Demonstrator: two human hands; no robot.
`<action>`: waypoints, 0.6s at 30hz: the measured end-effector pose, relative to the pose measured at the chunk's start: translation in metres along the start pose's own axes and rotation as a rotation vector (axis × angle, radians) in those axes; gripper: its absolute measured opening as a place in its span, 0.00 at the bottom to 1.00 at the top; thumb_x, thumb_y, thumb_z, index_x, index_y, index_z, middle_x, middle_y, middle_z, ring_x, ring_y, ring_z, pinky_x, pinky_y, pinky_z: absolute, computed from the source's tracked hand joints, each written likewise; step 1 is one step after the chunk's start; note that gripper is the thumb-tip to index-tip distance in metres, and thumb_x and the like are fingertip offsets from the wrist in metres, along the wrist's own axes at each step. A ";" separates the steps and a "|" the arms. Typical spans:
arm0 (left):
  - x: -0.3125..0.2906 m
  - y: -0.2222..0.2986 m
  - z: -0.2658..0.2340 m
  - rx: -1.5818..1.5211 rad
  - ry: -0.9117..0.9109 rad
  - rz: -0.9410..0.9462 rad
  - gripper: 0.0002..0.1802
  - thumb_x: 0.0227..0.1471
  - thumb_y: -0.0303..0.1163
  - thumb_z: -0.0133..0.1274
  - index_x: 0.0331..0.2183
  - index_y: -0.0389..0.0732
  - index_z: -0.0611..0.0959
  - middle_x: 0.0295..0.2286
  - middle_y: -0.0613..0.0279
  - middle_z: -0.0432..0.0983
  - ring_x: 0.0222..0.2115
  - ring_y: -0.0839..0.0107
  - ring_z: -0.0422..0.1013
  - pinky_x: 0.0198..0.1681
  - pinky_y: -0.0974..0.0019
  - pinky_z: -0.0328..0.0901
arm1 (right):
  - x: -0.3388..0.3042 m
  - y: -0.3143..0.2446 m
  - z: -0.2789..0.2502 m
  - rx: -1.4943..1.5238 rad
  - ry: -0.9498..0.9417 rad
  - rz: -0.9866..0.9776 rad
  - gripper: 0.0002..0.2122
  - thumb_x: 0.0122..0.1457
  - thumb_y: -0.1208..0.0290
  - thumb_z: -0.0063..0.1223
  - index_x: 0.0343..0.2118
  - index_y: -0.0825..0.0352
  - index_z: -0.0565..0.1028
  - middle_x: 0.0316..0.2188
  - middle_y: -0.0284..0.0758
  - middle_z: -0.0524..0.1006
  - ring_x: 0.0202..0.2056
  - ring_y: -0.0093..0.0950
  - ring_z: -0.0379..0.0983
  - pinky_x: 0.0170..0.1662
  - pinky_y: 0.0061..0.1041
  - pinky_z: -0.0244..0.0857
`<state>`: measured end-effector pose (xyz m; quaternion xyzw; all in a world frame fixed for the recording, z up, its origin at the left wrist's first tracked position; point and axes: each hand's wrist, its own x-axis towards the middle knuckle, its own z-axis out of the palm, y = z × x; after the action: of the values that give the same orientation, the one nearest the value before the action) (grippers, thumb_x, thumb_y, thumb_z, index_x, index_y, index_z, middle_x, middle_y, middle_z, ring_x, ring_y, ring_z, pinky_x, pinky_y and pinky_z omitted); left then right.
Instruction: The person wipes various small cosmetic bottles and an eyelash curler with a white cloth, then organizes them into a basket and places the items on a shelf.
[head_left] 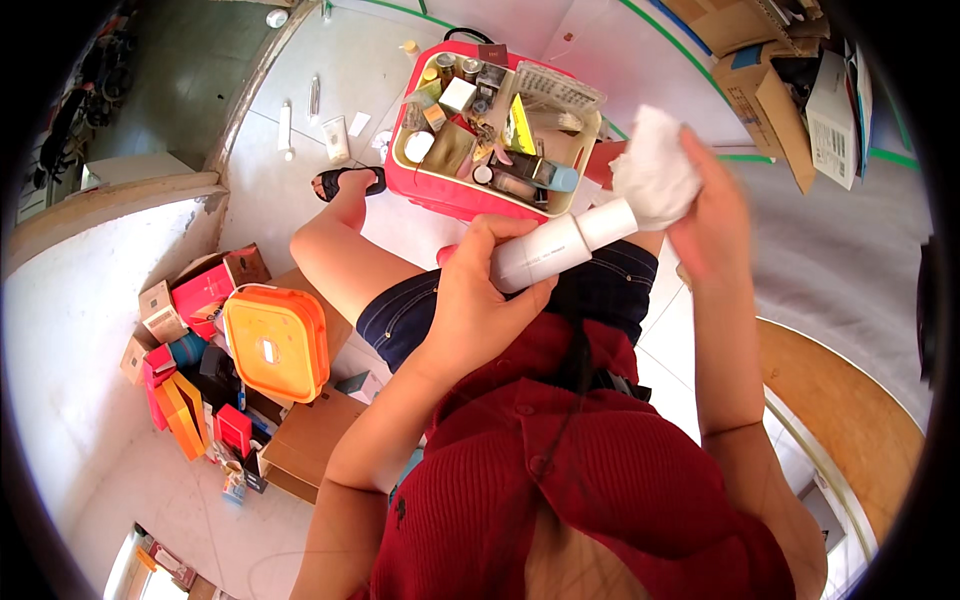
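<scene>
My left hand (470, 305) is wrapped round a white cylindrical bottle (545, 254) with a narrower white cap, tilted up to the right above my lap. A crumpled white tissue (655, 172) is gripped in my right hand (718, 215), close beside the capped end of the bottle; whether the two touch I cannot tell. The right hand is slightly blurred. Just beyond my hands, between my legs, a red box (425, 192) with a cream rim holds jars, tubes, small cartons, a yellow packet (519, 126) and a bottle with a light blue cap (562, 178).
On the tiled floor at the far left lie a white tube (337, 139) and a slim white stick-like item (285, 128). An orange lidded bucket (275, 345) and piled cartons stand at my left. Open cardboard boxes (765, 105) are at the far right, a wooden surface (850, 420) at near right.
</scene>
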<state>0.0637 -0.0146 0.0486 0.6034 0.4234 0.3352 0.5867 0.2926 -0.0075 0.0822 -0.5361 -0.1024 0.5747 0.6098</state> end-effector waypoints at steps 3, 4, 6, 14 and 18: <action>0.000 -0.001 0.002 0.011 0.038 0.019 0.25 0.37 0.23 0.62 0.40 0.37 0.71 0.31 0.56 0.73 0.32 0.64 0.73 0.37 0.65 0.66 | -0.014 0.031 0.010 -0.088 -0.352 0.047 0.17 0.62 0.66 0.41 0.49 0.73 0.69 0.46 0.39 0.73 0.47 0.28 0.69 0.51 0.28 0.61; 0.000 -0.002 0.002 0.018 0.070 0.016 0.25 0.36 0.22 0.62 0.40 0.37 0.71 0.31 0.56 0.73 0.32 0.63 0.73 0.36 0.65 0.67 | -0.024 0.027 0.024 -0.127 -0.463 0.091 0.17 0.61 0.67 0.42 0.50 0.71 0.69 0.46 0.39 0.73 0.46 0.26 0.69 0.51 0.27 0.61; -0.001 0.003 -0.001 0.051 0.043 -0.014 0.25 0.35 0.23 0.62 0.39 0.37 0.71 0.31 0.56 0.74 0.32 0.62 0.73 0.36 0.64 0.67 | -0.028 0.026 0.021 -0.168 -0.582 0.109 0.18 0.64 0.65 0.38 0.52 0.71 0.68 0.48 0.37 0.72 0.47 0.25 0.68 0.55 0.26 0.56; -0.007 0.012 0.000 0.150 -0.082 -0.194 0.23 0.32 0.28 0.64 0.35 0.37 0.75 0.30 0.53 0.76 0.32 0.61 0.75 0.37 0.64 0.68 | -0.031 0.030 0.019 -0.291 -0.698 0.085 0.20 0.66 0.62 0.33 0.51 0.73 0.67 0.49 0.42 0.70 0.49 0.28 0.67 0.54 0.28 0.59; -0.010 0.012 0.001 0.119 -0.084 -0.216 0.23 0.33 0.28 0.65 0.36 0.37 0.75 0.29 0.53 0.77 0.31 0.62 0.75 0.37 0.64 0.68 | -0.036 0.027 0.030 -0.238 -0.594 0.085 0.19 0.66 0.64 0.34 0.52 0.72 0.66 0.45 0.38 0.73 0.45 0.24 0.71 0.51 0.24 0.62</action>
<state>0.0616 -0.0239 0.0611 0.6016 0.4803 0.2186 0.5996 0.2430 -0.0266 0.0910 -0.4165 -0.3200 0.7148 0.4618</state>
